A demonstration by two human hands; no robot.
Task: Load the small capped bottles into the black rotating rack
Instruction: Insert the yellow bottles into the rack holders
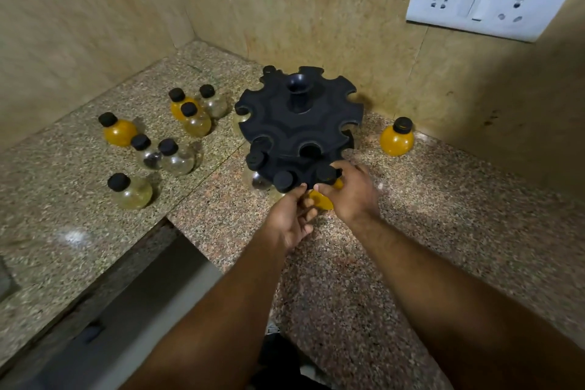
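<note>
The black rotating rack (297, 119) stands in the counter's corner, with slotted tiers. Several capped bottles hang in its lower tier at the front left (257, 168). My right hand (351, 191) grips an orange bottle (321, 198) with a black cap at a front slot of the lower tier. My left hand (292, 215) touches the same bottle from below and left. Several loose bottles, orange and clear, stand on the counter to the left (175, 157). One orange bottle (397, 138) stands alone to the right of the rack.
The granite counter (411, 231) meets tiled walls behind and to the left. A white socket panel (484, 1) is on the right wall. The counter edge drops off at the lower left (177, 231).
</note>
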